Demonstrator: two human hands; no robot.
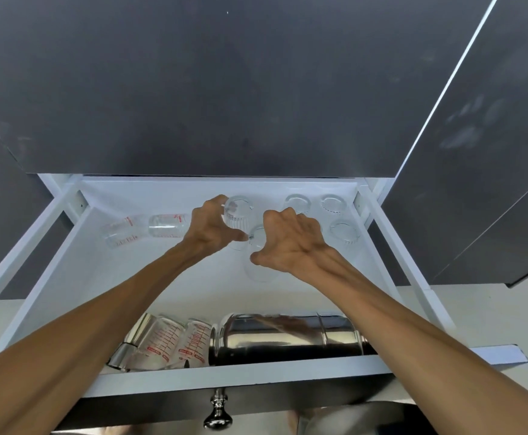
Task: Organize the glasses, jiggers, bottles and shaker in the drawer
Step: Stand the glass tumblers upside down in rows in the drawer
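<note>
The white drawer (77, 259) is pulled out below me. My left hand (210, 226) grips a clear ribbed glass (239, 211) near the drawer's back. My right hand (290, 243) holds another clear glass (258, 238) just in front of it, thumb under and fingers over it. Three more ribbed glasses (331, 204) stand upright at the back right. Two clear bottles with red print (167, 226) lie on their sides at the back left. Along the front wall lie a steel shaker (287, 339), clear measuring jiggers with red marks (174, 343) and a steel jigger (124, 354).
Dark cabinet fronts (225, 89) rise behind the drawer and at the right. The drawer's front rail (413, 361) carries a chrome knob (218, 412) below it. A pale floor (491, 312) shows on the right side.
</note>
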